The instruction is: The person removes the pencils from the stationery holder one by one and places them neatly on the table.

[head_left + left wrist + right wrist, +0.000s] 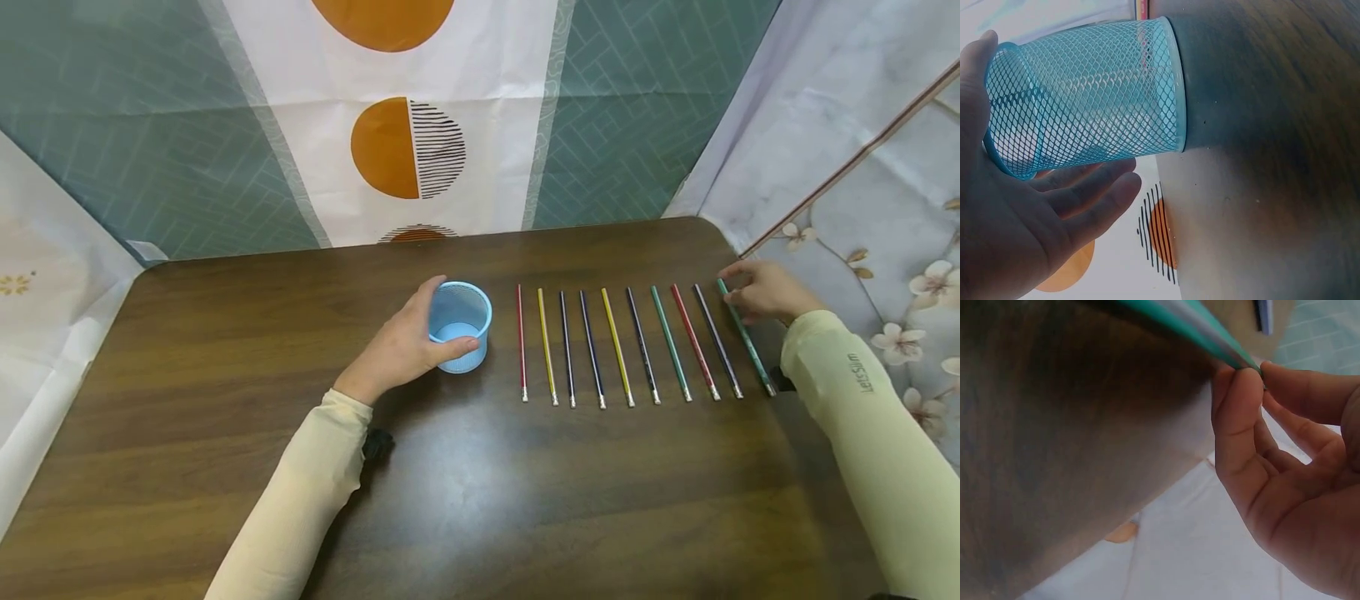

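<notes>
A light blue mesh pencil cup [459, 310] stands upright on the table, its mouth up and nothing visible inside. My left hand [405, 337] holds it from the left, thumb over the near rim and fingers around the far side. In the left wrist view the cup's mesh wall [1097, 94] shows beside the spread fingers [1104, 200]. My right hand [768, 292] pinches the far tip of a green pencil [747, 340], the rightmost in a row. Thumb and forefinger meet on that green pencil [1197, 328] in the right wrist view.
Several other pencils lie side by side between cup and right hand, from a red pencil [521, 342] to a dark purple pencil [717, 342], eraser ends nearest me. The wooden table [465, 500] meets a patterned curtain [495, 150] at the back and a flowered cloth [892, 275] at right.
</notes>
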{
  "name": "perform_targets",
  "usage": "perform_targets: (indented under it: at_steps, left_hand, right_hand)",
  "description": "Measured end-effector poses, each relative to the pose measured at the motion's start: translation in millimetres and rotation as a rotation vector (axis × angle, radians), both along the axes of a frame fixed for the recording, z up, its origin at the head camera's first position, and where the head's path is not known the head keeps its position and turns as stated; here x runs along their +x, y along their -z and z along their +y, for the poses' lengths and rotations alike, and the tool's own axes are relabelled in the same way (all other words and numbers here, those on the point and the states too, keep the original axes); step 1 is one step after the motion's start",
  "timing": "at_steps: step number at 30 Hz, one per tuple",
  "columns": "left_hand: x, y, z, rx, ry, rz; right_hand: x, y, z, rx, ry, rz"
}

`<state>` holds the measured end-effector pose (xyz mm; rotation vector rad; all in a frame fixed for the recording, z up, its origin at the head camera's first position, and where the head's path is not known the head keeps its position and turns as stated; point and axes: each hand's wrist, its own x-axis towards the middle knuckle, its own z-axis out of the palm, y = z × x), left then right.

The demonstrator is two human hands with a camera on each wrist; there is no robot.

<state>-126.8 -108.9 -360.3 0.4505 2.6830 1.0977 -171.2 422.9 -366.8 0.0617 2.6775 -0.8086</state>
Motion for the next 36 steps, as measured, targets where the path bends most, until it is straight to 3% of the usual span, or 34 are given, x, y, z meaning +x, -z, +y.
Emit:
perform_targets:
  at_steps: [7,17,27,36]
  left_hand:
    - [0.2,0.3,-1.3,0.004,0.006,0.008]
    - [0.7,-0.1,-6.6,-0.024,0.003,0.003]
    - [0.9,1.1,-14.1,-0.030,0.010,0.027]
    - [2.2,-0.8,-17.2,-0.052,0.015,0.004]
  right_hand:
    - [-6.0,2.7,2.1,-0.024,0.027,-0.057]
    - [-4.1,5.2,-6.2,-0.002,0.025,-0.037]
    - [-10.6,11.5,-17.1,0.020,0.012,0.015]
    - [-14.3,15.5,-21.9,0.015,0.031,0.012]
